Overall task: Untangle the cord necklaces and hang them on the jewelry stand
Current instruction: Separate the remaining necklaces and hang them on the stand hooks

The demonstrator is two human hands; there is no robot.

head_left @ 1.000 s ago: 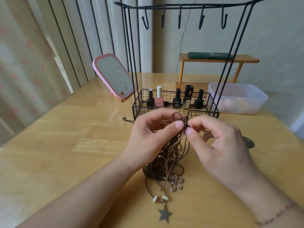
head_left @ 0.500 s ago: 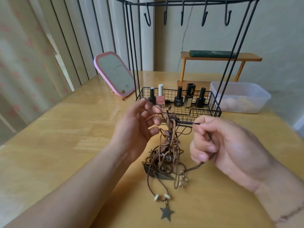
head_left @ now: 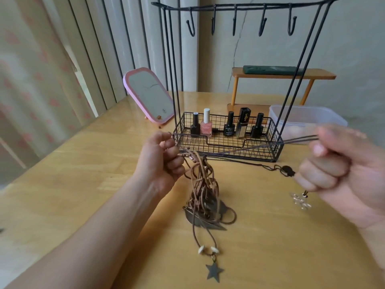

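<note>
A tangle of brown cord necklaces (head_left: pixel 203 184) hangs from my left hand (head_left: pixel 161 158), which grips its top just in front of the stand's basket. A star pendant (head_left: pixel 214 271) and a leaf pendant (head_left: pixel 200 219) lie on the table below. My right hand (head_left: pixel 341 165), fisted at the right, holds a dark cord (head_left: pixel 260 146) stretched taut from the tangle, and a silver flower pendant (head_left: pixel 301 200) dangles under that fist. The black wire jewelry stand (head_left: pixel 235 7) rises behind, its several hooks bare.
The stand's wire basket (head_left: pixel 275 151) holds several nail polish bottles (head_left: pixel 206 125). A pink mirror (head_left: pixel 148 99) leans at the back left. A clear plastic box (head_left: pixel 308 115) and a small wooden shelf (head_left: pixel 283 73) sit at the back right. A dark pendant (head_left: pixel 288 171) lies on the wooden table (head_left: pixel 83 174).
My right hand has pulled the dark cord far out to the right, drawing the flower pendant free of the tangle. My left hand stays gripping the top of the bundle.
</note>
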